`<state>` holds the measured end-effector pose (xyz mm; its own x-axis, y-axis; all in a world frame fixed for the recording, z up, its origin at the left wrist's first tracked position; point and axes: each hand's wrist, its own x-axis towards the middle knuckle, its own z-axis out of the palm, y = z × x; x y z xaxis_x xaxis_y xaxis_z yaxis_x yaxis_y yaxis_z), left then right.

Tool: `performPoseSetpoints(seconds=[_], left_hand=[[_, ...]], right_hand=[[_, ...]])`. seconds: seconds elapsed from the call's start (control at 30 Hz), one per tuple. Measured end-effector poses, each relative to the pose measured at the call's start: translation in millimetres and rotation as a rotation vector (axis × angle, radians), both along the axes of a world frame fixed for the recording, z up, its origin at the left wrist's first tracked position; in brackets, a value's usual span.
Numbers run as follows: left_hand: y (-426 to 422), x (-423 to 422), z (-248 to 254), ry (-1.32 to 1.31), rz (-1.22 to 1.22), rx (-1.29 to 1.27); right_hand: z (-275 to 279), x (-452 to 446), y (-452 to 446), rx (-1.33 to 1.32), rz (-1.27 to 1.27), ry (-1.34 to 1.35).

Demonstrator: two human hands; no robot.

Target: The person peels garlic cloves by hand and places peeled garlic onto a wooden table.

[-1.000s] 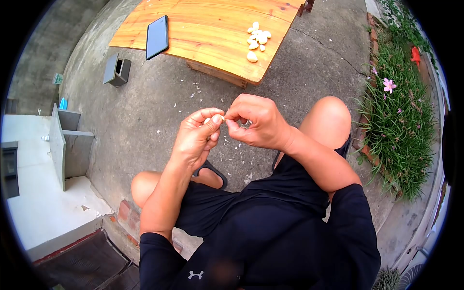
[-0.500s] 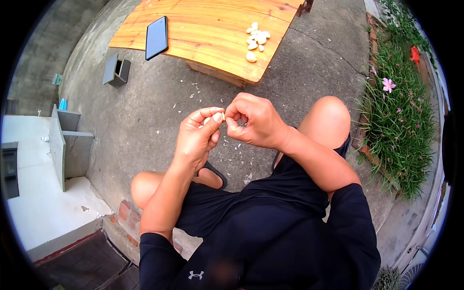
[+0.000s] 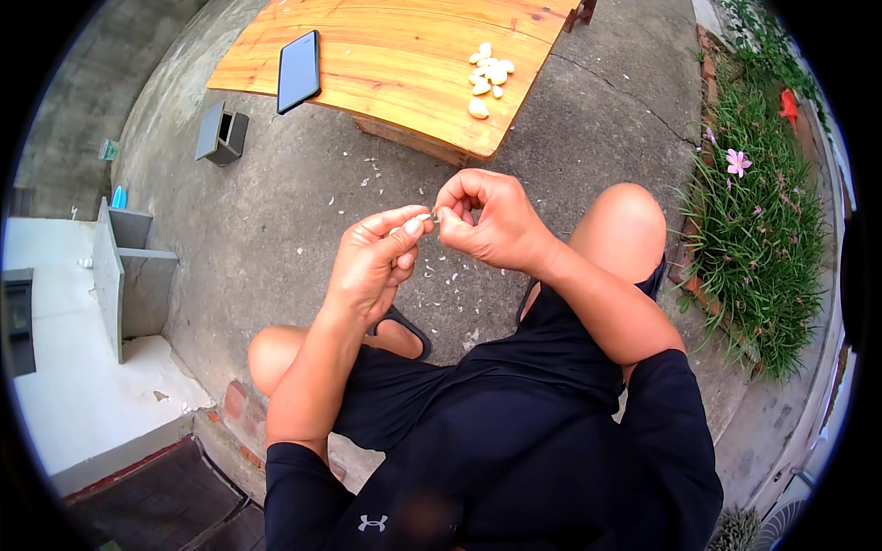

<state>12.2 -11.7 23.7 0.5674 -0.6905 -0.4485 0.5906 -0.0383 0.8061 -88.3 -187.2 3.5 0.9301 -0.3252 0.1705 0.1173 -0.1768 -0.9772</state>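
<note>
A garlic clove [image 3: 424, 219] is pinched between the thumb and fingers of my left hand [image 3: 369, 262], above the concrete ground. My right hand [image 3: 496, 222] is closed in a pinch at the clove's right end, on what looks like a thin strip of its skin [image 3: 435, 214]; the fingertips partly hide it. Ahead, several pale peeled garlic cloves [image 3: 493, 71] lie in a loose cluster near the right edge of the wooden table [image 3: 395, 69]. One larger clove [image 3: 478, 108] sits closer to the table's near corner.
A phone [image 3: 299, 72] lies at the table's near left edge. Skin scraps [image 3: 439, 285] dot the concrete below my hands. A small grey box [image 3: 223, 135] stands left of the table. A brick-edged plant bed [image 3: 758, 239] runs along the right.
My right hand has shifted slightly up and right, opening a small gap between the hands' fingertips. My left hand still holds the clove in nearly the same place.
</note>
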Motion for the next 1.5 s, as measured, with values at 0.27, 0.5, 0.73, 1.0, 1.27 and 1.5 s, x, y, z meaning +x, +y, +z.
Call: performPoseSetpoints(seconds=[0.27, 0.5, 0.73, 1.0, 1.27, 1.5], left_hand=[[-0.1, 3.5, 2.9, 0.06, 0.023, -0.055], [2.0, 2.8, -2.7, -0.063, 0.025, -0.061], [1.8, -0.4, 0.6, -0.123, 0.039, -0.034], [-0.5, -1.8, 0.0, -0.062, 0.035, -0.004], [0.5, -1.8, -2.5, -0.077, 0.003, -0.028], [1.0, 0.1, -3.8, -0.049, -0.002, -0.066]], right_hand=[[-2.8, 3.3, -11.6, -0.221, -0.038, -0.12], [1.6, 2.8, -2.6, -0.118, 0.0, -0.145], [2.0, 1.3, 0.8, -0.226, -0.048, -0.189], [-0.9, 2.4, 4.3, -0.2, -0.087, -0.153], [-2.2, 1.7, 4.0, -0.026, -0.06, -0.066], [-8.8, 2.7, 7.4, 0.196, -0.015, 0.04]])
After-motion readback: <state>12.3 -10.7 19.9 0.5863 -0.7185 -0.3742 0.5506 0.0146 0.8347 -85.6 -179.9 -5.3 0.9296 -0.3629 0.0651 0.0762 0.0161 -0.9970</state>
